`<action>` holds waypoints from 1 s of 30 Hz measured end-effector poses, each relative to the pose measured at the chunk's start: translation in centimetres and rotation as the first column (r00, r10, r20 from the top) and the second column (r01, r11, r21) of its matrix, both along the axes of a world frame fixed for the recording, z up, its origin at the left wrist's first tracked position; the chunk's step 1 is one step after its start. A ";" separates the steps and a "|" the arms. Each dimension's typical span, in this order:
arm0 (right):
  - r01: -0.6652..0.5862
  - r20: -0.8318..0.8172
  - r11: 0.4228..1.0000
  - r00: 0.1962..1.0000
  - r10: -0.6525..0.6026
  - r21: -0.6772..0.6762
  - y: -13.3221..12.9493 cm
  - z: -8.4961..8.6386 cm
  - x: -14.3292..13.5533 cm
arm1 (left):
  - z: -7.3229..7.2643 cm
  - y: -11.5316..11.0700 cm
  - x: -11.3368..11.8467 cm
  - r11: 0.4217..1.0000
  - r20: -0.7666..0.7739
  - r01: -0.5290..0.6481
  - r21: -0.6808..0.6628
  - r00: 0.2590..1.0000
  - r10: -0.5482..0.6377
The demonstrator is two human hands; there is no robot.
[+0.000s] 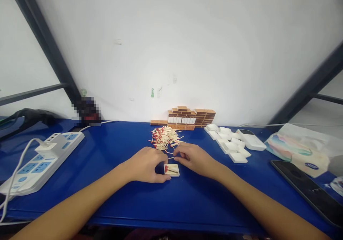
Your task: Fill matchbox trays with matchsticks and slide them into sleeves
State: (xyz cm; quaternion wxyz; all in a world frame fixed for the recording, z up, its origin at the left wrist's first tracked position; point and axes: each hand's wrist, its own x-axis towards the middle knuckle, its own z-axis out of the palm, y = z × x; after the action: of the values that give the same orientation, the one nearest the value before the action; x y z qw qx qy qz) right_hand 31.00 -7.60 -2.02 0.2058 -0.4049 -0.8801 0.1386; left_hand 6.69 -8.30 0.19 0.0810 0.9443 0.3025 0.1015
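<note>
A small white matchbox tray with several red-tipped matches in it lies on the blue table. My left hand grips the tray's left end, thumb at the front corner and index finger at the back. Just behind the tray, my right hand pinches a single match between thumb and index finger. A loose heap of red-tipped matches is spread beyond both hands.
Brown matchboxes are stacked by the wall. White trays, a white device, a tissue pack and a black phone lie right. At left is a power strip with a white cable.
</note>
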 end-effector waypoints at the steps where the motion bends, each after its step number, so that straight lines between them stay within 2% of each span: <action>1: 0.009 -0.001 1.000 1.000 -0.009 -0.001 0.1 -0.3 -0.2 | 0.0 0.0 0.0 1.000 -0.004 -0.001 -0.002 1.000 0.001; 4: 0.034 0.031 0.999 0.999 -0.033 -0.018 0.1 -0.9 -0.8 | 0.0 0.0 0.1 1.000 -0.014 -0.003 0.001 1.000 0.003; 8: 0.073 0.103 0.995 0.992 -0.067 -0.065 0.1 -0.6 -0.9 | -0.1 0.2 0.1 1.000 -0.024 -0.016 0.016 1.000 0.017; 12: 0.108 0.020 0.993 0.994 -0.107 -0.049 0.0 0.5 0.0 | -0.2 0.4 0.1 0.999 -0.028 -0.032 0.032 0.999 0.033; 15: 0.053 -0.034 0.997 0.998 -0.055 -0.054 -0.4 1.0 0.3 | -0.3 0.5 0.0 0.997 -0.026 -0.059 0.042 0.998 0.060; 17: 0.004 -0.013 0.997 1.000 -0.004 -0.071 -0.8 1.0 0.2 | -0.3 0.5 -0.1 0.997 -0.020 -0.072 0.040 0.997 0.072; 20: -0.024 0.004 0.998 1.000 0.024 -0.057 -1.1 0.7 -0.4 | -0.3 0.5 -0.2 0.996 -0.015 -0.077 0.037 0.997 0.078; 24: 0.091 -0.072 0.996 0.993 -0.092 -0.018 -0.3 0.0 -0.8 | -0.5 0.4 -0.1 0.998 -0.017 -0.059 0.022 0.998 0.059; 26: 0.140 -0.056 0.990 0.988 -0.140 -0.012 0.4 -0.4 -0.9 | -0.6 0.4 0.0 0.999 -0.017 -0.049 0.017 0.999 0.049; 30: 0.139 0.022 0.990 0.990 -0.139 -0.020 1.4 -1.3 -1.1 | -0.7 0.5 -0.1 0.999 -0.024 -0.046 0.027 0.999 0.047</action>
State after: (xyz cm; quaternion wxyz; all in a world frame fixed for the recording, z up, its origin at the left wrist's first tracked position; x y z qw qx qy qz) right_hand 29.90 -6.21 -3.28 0.2015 -0.4687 -0.8503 0.1290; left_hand 6.62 -7.76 -0.51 0.0624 0.9392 0.3239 0.0955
